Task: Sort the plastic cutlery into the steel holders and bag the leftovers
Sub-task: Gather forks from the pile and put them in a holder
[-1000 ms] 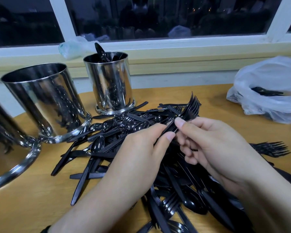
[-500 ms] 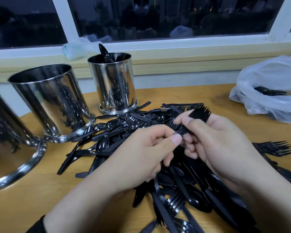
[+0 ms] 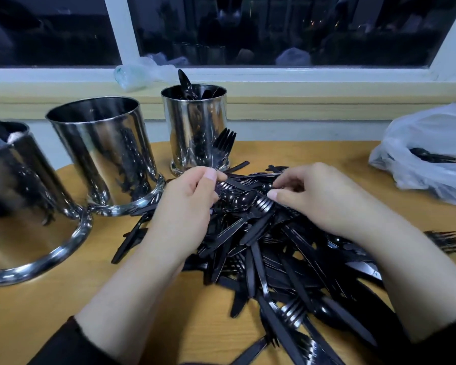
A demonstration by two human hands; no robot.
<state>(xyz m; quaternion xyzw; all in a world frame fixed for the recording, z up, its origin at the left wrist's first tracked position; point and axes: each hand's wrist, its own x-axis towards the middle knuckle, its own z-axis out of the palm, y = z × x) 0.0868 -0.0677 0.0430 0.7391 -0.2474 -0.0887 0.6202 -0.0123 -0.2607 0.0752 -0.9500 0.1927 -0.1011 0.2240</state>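
Two hands: left pinches glossy black fork; right pinches pile fork.

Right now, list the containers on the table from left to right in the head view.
Leftmost steel holder → middle steel holder → steel holder with spoons → plastic bag holding black cutlery, far right.

Three steel holders, two plastic bags, two hands
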